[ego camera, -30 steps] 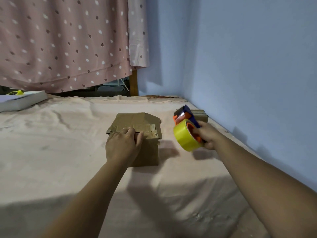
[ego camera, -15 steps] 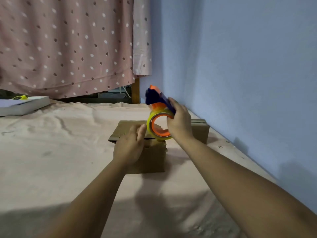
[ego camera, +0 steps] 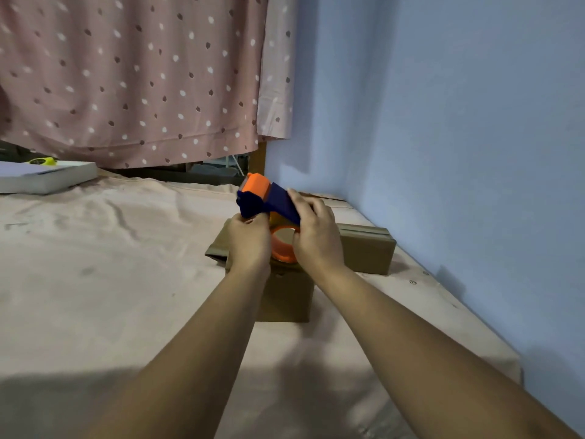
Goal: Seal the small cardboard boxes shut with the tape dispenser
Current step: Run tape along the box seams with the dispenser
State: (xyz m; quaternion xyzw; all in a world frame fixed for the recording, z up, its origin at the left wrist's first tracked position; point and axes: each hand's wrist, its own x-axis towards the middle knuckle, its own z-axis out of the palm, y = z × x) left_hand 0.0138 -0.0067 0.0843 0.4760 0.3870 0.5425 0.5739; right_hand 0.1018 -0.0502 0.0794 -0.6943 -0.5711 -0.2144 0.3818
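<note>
Cardboard box [ego camera: 285, 299] looks light and crushable; left grip [ego camera: 248, 245] at 9 o'clock and right grip [ego camera: 316, 239] at 3 o'clock clasp the stiff tape dispenser [ego camera: 259, 199].

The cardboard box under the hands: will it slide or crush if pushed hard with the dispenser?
Likely light, since the cardboard box is small. On the soft wrinkled cloth it may drag rather than slide freely. Its top may give under pressure: a flap juts out at the left.
</note>
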